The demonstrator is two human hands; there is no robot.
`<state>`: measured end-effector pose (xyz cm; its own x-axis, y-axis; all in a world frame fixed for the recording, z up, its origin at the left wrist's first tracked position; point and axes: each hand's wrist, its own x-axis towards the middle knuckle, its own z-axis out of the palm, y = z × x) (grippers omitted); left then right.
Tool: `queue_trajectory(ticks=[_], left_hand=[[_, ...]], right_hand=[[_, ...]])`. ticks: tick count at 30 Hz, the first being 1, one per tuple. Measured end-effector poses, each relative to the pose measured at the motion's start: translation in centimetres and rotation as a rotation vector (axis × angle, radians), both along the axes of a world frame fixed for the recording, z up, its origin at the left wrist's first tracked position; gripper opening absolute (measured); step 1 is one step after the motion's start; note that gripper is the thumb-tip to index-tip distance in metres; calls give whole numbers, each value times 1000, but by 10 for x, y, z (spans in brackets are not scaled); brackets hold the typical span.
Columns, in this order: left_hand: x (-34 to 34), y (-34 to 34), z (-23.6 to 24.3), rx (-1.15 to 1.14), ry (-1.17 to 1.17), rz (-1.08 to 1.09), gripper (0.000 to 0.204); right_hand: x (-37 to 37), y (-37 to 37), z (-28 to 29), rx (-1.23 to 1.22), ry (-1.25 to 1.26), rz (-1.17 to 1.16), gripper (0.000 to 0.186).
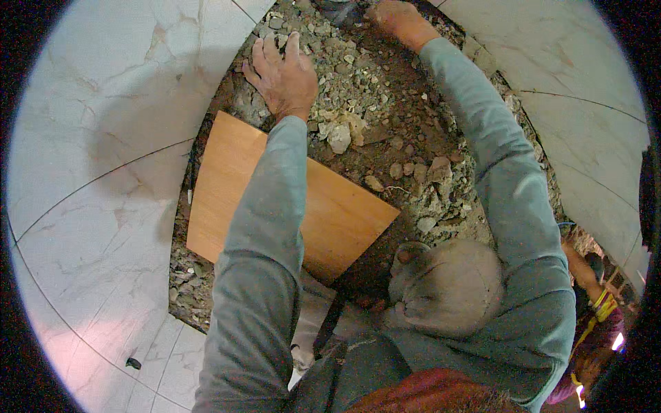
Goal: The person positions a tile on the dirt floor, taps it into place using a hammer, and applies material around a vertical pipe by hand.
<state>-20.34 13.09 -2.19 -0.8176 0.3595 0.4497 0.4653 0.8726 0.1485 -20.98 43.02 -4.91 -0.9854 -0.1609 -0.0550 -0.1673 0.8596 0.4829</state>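
My left hand (284, 81) rests palm down on the loose rubble (351, 89), its fingers spread and nothing in them. At the top edge, my right hand (401, 22) reaches down to the dirt with its fingers curled. Beside those fingers lies a grey object (339, 10), cut off by the picture's edge; I cannot make out its kind, nor whether the hand grips it. A wood-coloured flat board (344, 213) lies on the rubble beneath my left forearm, which hides part of it.
Marbled pale floor tiles (124, 117) border the broken strip on both sides. Larger stones (439, 172) lie right of the board. A dusty rounded beige thing (451, 286) sits close to my body. At lower right another person's arm (584, 272) shows, near maroon-and-yellow cloth.
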Motion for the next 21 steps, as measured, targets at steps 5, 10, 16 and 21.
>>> queue_trajectory(ticks=[5,10,16,21], left_hand=[[-1,0,-2,2,48,8,40],[2,2,2,-4,18,15,39],[4,2,4,-34,28,32,37],[4,2,4,-54,44,32,38]], right_hand=[[-12,-13,19,-592,102,21,31],[25,-87,-2,-415,185,-198,31],[60,-59,66,-1663,-318,33,48],[49,-31,163,-1595,202,-376,45]])
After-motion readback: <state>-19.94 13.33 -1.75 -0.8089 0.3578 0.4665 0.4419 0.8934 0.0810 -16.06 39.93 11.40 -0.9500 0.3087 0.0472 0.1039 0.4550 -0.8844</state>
